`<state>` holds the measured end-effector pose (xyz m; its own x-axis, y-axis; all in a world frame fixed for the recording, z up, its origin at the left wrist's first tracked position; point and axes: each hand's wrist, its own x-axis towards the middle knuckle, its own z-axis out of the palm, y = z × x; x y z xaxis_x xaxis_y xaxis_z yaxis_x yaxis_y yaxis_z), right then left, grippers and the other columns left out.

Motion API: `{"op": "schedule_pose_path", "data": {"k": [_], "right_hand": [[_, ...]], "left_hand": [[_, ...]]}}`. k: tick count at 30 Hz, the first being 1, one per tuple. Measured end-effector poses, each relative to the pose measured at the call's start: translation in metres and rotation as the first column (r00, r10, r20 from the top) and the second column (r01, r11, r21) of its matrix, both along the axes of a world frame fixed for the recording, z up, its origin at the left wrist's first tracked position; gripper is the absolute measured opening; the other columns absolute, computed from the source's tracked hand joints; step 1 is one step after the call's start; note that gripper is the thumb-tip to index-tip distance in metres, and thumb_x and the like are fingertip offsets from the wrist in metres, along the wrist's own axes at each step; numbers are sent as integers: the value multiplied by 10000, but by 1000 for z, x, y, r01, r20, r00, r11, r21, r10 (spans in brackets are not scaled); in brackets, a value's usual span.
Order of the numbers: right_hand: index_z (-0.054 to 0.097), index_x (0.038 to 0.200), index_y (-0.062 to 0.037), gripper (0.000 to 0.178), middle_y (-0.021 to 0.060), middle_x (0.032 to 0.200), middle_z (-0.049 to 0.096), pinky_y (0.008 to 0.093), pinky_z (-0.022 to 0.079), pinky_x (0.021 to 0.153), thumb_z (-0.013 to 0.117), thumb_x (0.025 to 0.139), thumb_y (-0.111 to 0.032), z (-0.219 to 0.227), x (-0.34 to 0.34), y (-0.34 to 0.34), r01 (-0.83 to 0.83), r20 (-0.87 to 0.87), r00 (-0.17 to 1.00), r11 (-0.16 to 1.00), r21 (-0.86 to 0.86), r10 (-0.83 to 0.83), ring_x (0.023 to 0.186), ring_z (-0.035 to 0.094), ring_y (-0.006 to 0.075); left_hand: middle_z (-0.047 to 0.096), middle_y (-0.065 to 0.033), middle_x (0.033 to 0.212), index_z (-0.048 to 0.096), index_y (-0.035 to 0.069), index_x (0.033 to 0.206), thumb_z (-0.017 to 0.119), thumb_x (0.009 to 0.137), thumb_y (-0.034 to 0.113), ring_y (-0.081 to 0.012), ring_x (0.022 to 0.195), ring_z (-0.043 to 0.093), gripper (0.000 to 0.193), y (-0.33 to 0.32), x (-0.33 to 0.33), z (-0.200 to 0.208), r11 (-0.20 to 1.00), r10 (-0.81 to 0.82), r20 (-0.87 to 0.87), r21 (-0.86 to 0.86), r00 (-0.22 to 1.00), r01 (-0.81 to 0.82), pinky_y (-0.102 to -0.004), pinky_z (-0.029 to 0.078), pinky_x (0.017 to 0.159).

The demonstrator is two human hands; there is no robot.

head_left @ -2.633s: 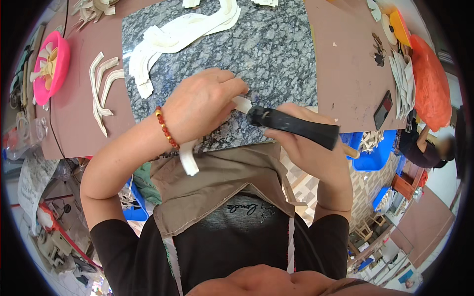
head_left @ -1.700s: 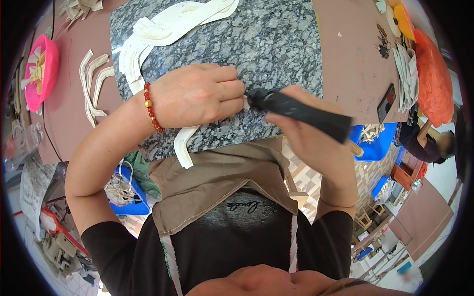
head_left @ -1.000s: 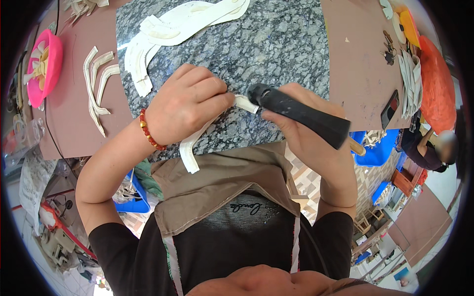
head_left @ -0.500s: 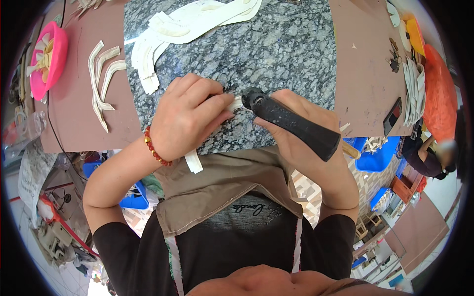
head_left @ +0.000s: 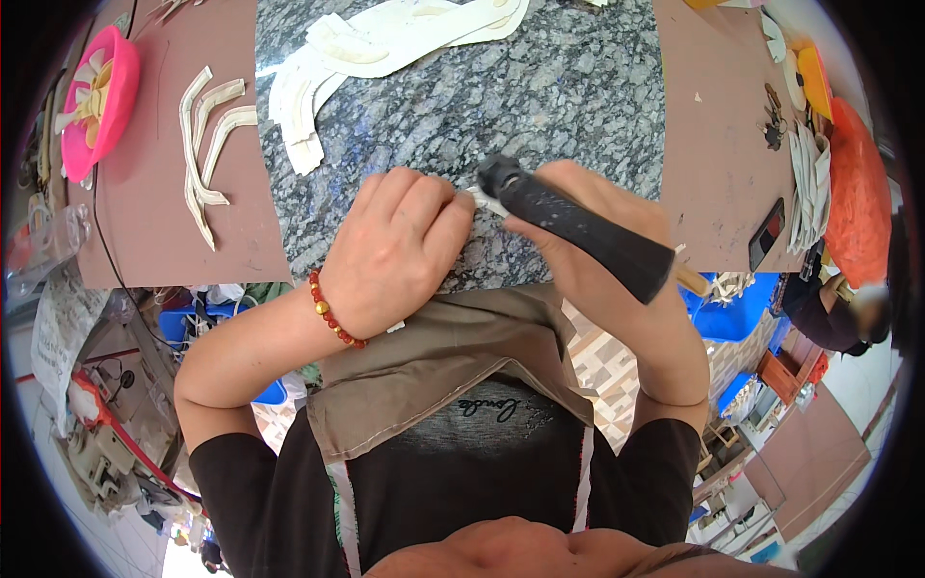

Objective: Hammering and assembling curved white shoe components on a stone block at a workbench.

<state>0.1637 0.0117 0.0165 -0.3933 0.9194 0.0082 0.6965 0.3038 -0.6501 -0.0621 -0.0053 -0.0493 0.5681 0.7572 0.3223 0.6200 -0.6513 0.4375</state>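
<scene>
A hammer (head_left: 590, 232) with a black metal head and a wooden handle is in my right hand (head_left: 631, 207), whose fingers are wrapped round it. The hammer's small end hangs over a white strip (head_left: 488, 201) on the speckled stone slab (head_left: 434, 135). My left hand (head_left: 397, 236), wearing a red bead bracelet, has its fingers curled down on the strip just left of the hammer. Most of the strip is hidden under that hand. A small white end shows beside the wrist, over the brown apron (head_left: 443, 337).
White curved pieces (head_left: 385, 43) lie piled on the slab's far side. Several narrow curved strips (head_left: 198, 144) rest on the brown table to the left, near a pink basket (head_left: 118, 106). On the right are a phone (head_left: 768, 234), keys (head_left: 773, 120) and a blue bin (head_left: 737, 318).
My left hand has shifted right along the strip, its fingers more curled, and less of the strip's near end shows. The hammer's small end looks slightly higher. The whole view has shifted slightly.
</scene>
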Motion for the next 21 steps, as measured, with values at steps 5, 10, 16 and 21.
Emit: {"op": "schedule_pose_path", "data": {"k": [5,10,16,21], "right_hand": [[699,1024,-38,200,115,913,693,369,548,655,842,904,-110,3,-2,-2,-131,78,988,991,-12,131,753,709,318],[701,1028,-38,197,110,928,700,377,553,661,840,898,-90,3,-1,3,-91,-26,995,996,15,91,761,708,342],[690,1028,-51,200,123,887,684,377,552,659,831,887,-63,-1,-8,4,-141,-13,990,989,-38,140,761,698,353],[687,1024,-64,191,117,882,677,372,546,660,830,905,-108,3,-13,-6,-176,-3,984,981,-81,176,779,702,343]], "left_hand": [[646,-102,997,713,22,1093,730,792,19,-288,921,623,302,-7,-4,1,986,101,89,-138,991,-88,-399,500,810],[647,-103,1027,706,10,1135,690,830,66,-280,937,618,310,-19,-4,-2,992,119,54,-56,991,-116,-387,494,813],[642,-108,1057,696,-2,1138,684,838,36,-279,948,620,303,-37,-6,6,978,182,36,-112,983,-177,-399,508,818],[630,-130,1052,685,-36,1150,698,821,24,-289,940,618,334,-47,-7,2,976,197,-9,-92,980,-197,-399,525,809]]}}
